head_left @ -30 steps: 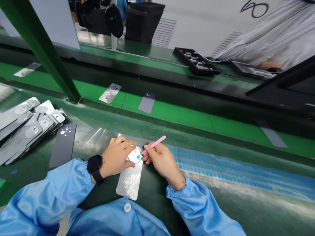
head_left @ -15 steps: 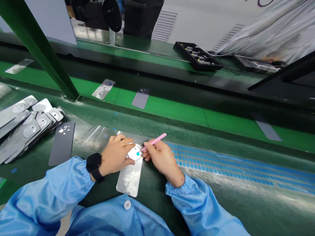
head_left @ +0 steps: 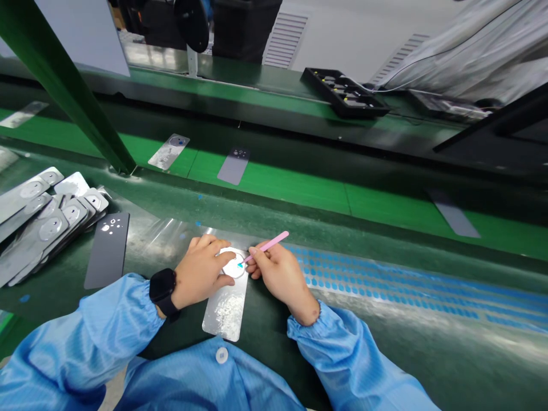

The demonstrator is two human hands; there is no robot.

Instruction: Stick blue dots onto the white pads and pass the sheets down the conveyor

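A silver phone back cover with a white circular camera area lies on the green bench in front of me. My left hand, with a black watch at its wrist, holds the cover's upper left edge, thumb and fingertips beside the circle. Pink tweezers are pinched in my right hand, and their tip meets a small blue sticker on the circle. Part of the circle's rim is hidden by my left fingers. To the left lies a dark grey phone back cover with several camera holes.
A pile of silver covers sits at the far left. Clear sheets of blue dots stretch along the right. Beyond the bench edge, a green conveyor belt carries several covers. A green post slants at left; a black tray is behind.
The blue sticker looked round and now shows a smaller, angular shape at the tweezer tip. Covers on the belt have shifted left. Both hands have stayed almost in place.
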